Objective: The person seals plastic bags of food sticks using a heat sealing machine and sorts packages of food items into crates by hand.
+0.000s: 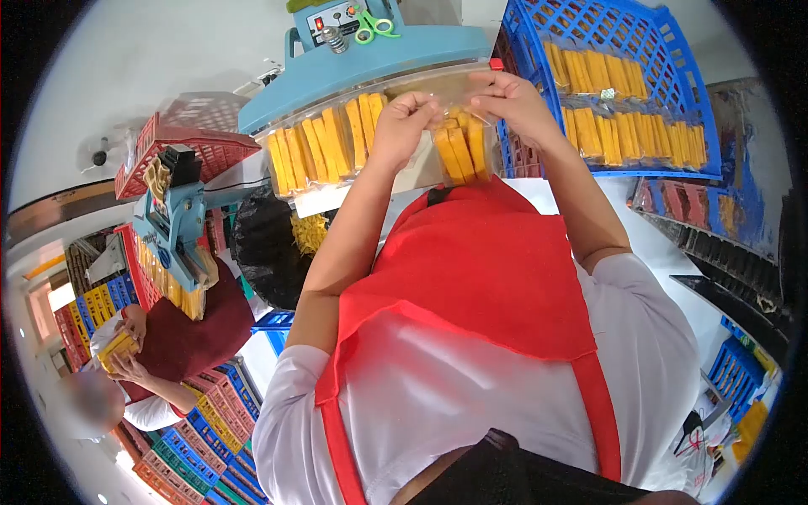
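Both hands are at the top edge of a clear plastic bag [461, 150] of yellow sticks, in front of a light-blue sealing machine [379, 67]. My left hand [407, 124] pinches the bag's upper left corner, fingers closed. My right hand [513, 103] pinches the upper right corner between thumb and fingers. Other filled bags [316, 145] hang side by side along the machine's edge, to the left of my left hand. Green-handled scissors [372, 27] lie on top of the machine.
A blue crate [692, 93] with filled bags stands at the right. A red crate [189, 139] and a second sealing machine [172, 219] are at the left. There a co-worker [139, 370] holds a bag. A black-lined bin [265, 244] sits between.
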`<state>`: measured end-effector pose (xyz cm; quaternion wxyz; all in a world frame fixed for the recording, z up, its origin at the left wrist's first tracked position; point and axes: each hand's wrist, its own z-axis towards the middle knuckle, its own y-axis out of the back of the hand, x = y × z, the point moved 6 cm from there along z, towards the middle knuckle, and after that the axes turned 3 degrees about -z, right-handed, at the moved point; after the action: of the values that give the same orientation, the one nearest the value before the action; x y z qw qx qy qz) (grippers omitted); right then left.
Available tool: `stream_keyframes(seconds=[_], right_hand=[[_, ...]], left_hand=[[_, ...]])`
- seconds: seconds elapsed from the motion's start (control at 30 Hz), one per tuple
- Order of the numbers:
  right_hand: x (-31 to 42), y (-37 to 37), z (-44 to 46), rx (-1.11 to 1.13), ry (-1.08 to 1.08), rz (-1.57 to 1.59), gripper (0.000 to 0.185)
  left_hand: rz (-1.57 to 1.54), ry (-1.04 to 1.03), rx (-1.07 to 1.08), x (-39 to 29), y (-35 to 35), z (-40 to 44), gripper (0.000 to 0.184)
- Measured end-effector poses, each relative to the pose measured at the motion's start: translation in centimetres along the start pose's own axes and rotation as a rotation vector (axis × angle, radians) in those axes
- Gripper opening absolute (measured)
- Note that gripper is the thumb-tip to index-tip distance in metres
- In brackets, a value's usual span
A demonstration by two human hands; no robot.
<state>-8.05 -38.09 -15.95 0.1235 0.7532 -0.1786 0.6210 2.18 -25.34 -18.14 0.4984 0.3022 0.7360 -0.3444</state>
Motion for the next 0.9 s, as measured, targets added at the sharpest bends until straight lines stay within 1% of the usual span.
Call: stream_keyframes(seconds=[0.03,0.07,0.1,0.17,0.2,0.23,0.27,0.3,0.37,0.4,0.47,0.5,0.53,0.57,0.6,0.63,0.67,0.7,0.77,0.8,0.83,0.87,0.9], right_hand=[[0.0,0.1,0.2,0.004,-0.001,-0.002,0.040],[0.1,0.1,0.4,0.022,0.042,0.065,0.043],[0.1,0.0,0.4,0.038,0.081,0.133,0.046],[-0.3,0.0,0.6,0.025,0.073,0.153,0.046],[-0.6,0.1,0.6,0.008,0.072,0.171,0.045],[-0.9,0.2,0.8,0.009,0.070,0.170,0.045],[-1.3,0.7,0.9,-0.045,0.053,0.185,0.042],[-1.5,1.1,0.9,-0.099,0.037,0.199,0.039],[-1.4,1.1,0.8,-0.105,0.040,0.227,0.039],[-1.4,1.1,0.6,-0.110,0.040,0.255,0.038],[-1.9,1.2,0.6,-0.111,0.047,0.277,0.038],[-2.1,1.2,0.6,-0.113,0.059,0.298,0.037],[-2.3,1.2,0.6,-0.114,0.060,0.297,0.037],[-2.3,1.3,0.5,-0.120,0.081,0.231,0.036],[-2.2,1.5,0.4,-0.128,0.102,0.161,0.035],[-2.0,1.7,0.3,-0.137,0.103,0.151,0.035],[-1.7,1.4,0.3,-0.097,0.113,0.104,0.034],[-1.5,1.2,0.3,-0.058,0.121,0.056,0.034],[-1.3,1.0,0.2,-0.038,0.127,0.068,0.036],[-1.2,0.6,0.2,-0.005,0.136,0.093,0.038],[-1.2,0.4,0.1,-0.026,0.140,0.112,0.033],[-1.8,0.7,0.1,-0.027,0.143,0.109,0.033],[-2.6,0.4,0.1,0.055,0.116,0.034,0.030]], left_hand=[[-0.070,-0.064,0.032,-1.1,-0.8,0.1,0.020],[-0.141,-0.126,0.063,-1.9,-1.3,0.0,0.020],[-0.144,-0.122,0.057,-1.8,-1.3,0.1,0.020],[-0.077,-0.045,0.063,-1.1,-1.0,0.9,0.020],[-0.079,-0.042,0.062,-1.0,-0.9,1.1,0.020],[-0.172,0.051,-0.003,-0.4,-0.4,1.3,0.019],[-0.264,0.145,-0.067,0.3,-0.1,1.4,0.017],[-0.264,0.146,-0.067,0.6,-0.1,1.6,0.017],[-0.363,0.116,-0.113,1.3,0.3,1.7,0.013],[-0.364,0.118,-0.114,1.5,0.2,1.6,0.013],[-0.376,-0.046,-0.112,1.0,0.2,1.6,0.007],[-0.376,-0.046,-0.111,1.5,0.4,1.6,0.007],[-0.135,-0.160,-0.088,1.3,0.7,1.4,0.007],[0.104,-0.274,-0.062,1.0,0.7,1.3,0.008],[0.099,-0.277,-0.056,0.5,0.7,1.4,0.008],[0.307,-0.391,0.074,-1.0,-0.4,1.1,0.010],[0.513,-0.506,0.205,-2.2,-1.7,0.7,0.014],[0.501,-0.513,0.215,-3.1,-2.2,0.6,0.014],[0.294,-0.099,0.339,-2.4,-3.0,1.0,0.020],[0.291,-0.107,0.344,-2.6,-3.1,1.1,0.020],[0.359,-0.061,0.288,-2.4,-2.7,1.3,0.020],[0.427,-0.012,0.229,-2.2,-2.3,1.4,0.021],[0.427,-0.013,0.226,-1.9,-2.5,1.4,0.021]])
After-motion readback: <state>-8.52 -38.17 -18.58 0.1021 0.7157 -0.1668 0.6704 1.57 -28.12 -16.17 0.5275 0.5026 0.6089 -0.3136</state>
